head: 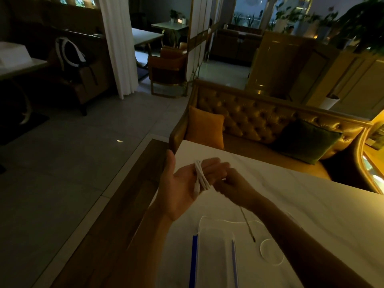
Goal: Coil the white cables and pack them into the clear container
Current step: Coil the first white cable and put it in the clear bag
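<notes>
Cable [200, 178], white: wound round straight fingers of our left hand [182, 185]; right hand [233, 187] fingers curled, pinching it. Container [215, 256] on counter [311, 204].

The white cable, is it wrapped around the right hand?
No, the white cable loops across the open left hand, while the right hand pinches its tail.

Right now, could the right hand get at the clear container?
Probably yes: the clear container lies on the table close under the right hand, with nothing covering it. But that hand pinches the white cable lying in strands across the left hand.
</notes>
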